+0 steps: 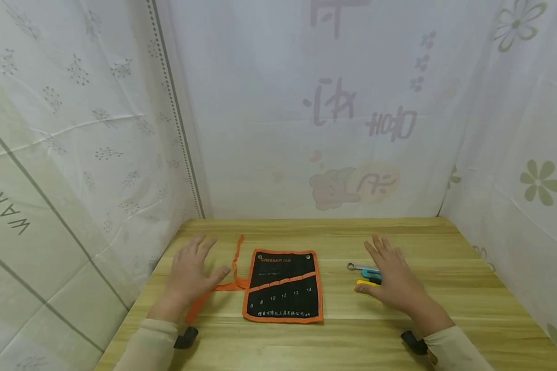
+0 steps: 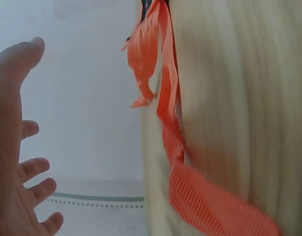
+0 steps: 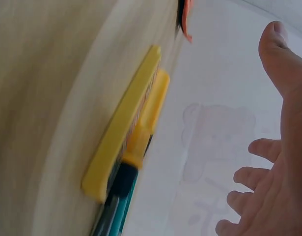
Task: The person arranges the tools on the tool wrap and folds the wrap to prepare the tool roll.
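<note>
A black tool pouch (image 1: 283, 293) with orange edging lies on the table, its row of pockets numbered. Orange straps (image 1: 229, 286) trail from its left side, also seen as a ribbon (image 2: 173, 137) in the left wrist view. Above the straps my left hand (image 1: 190, 273) hovers, fingers spread, holding nothing. My right hand (image 1: 399, 278) is likewise spread and bare over a small group of tools, partly hiding them. Among these are a ring-ended wrench (image 1: 351, 266), a teal-handled tool (image 1: 370, 274), a long yellow tool (image 3: 123, 123) and a yellow-handled screwdriver (image 3: 148, 113).
The wooden table (image 1: 343, 340) is backed by a printed white curtain (image 1: 260, 129), with further curtains at the left and right. Black pieces (image 1: 186, 338) are strapped at both wrists.
</note>
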Motion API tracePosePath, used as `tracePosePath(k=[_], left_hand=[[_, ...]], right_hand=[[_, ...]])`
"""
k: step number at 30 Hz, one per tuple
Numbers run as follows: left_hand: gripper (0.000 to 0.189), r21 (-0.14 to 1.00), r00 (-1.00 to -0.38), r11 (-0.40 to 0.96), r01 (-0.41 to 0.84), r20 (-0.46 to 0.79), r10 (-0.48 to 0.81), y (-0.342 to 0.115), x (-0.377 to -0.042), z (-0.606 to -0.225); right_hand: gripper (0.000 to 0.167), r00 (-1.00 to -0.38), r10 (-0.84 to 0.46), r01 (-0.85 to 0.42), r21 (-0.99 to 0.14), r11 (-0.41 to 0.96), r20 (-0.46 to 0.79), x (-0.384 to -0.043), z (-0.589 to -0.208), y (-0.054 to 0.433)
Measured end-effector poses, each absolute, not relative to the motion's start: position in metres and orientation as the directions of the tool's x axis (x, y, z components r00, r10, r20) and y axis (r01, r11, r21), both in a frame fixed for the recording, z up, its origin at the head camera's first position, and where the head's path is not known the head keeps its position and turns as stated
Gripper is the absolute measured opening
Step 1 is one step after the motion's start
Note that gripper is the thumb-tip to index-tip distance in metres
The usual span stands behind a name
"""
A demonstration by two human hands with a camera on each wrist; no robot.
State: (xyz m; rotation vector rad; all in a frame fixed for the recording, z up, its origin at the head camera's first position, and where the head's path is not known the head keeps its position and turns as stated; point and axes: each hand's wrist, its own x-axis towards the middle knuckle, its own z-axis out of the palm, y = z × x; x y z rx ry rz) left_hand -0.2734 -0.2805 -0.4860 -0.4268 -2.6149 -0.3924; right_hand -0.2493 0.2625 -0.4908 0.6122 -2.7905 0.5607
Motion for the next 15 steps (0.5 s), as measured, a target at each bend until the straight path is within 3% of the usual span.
tracePosePath(k=[15], left_hand=[[0.090,0.226,-0.827,0.872,0.434,0.485,0.286,-0.252,-0.258,-0.500]], right_hand=[[0.110,-0.864,-0.403,-0.492,-0.339,0.802,0.303,-0.241,-0.501,0.228]])
